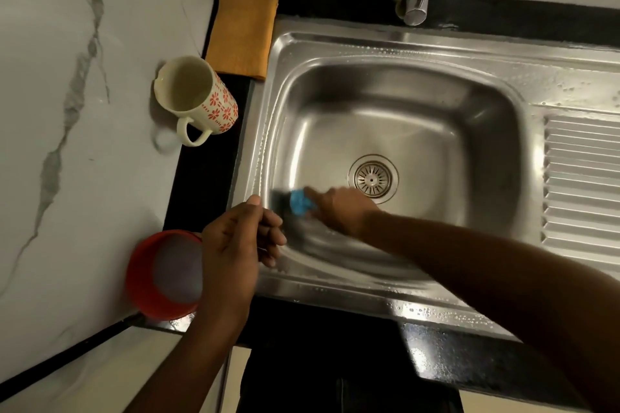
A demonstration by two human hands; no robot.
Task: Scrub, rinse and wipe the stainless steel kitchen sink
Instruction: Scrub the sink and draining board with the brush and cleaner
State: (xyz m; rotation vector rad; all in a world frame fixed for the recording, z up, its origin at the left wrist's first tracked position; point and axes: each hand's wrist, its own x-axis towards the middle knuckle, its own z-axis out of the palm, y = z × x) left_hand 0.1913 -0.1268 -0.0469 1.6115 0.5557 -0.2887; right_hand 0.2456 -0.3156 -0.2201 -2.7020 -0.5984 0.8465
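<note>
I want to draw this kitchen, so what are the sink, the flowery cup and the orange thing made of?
The sink looks like brushed stainless steel: grey, shiny, with soft reflections. The flowery cup seems to be glazed ceramic: cream, glossy, thick-rimmed. The orange thing is probably a folded cloth: dull, soft-edged, with a woven look.

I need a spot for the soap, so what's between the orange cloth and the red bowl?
In the head view, a floral mug stands between the orange cloth and the red bowl, on the black counter.
</note>
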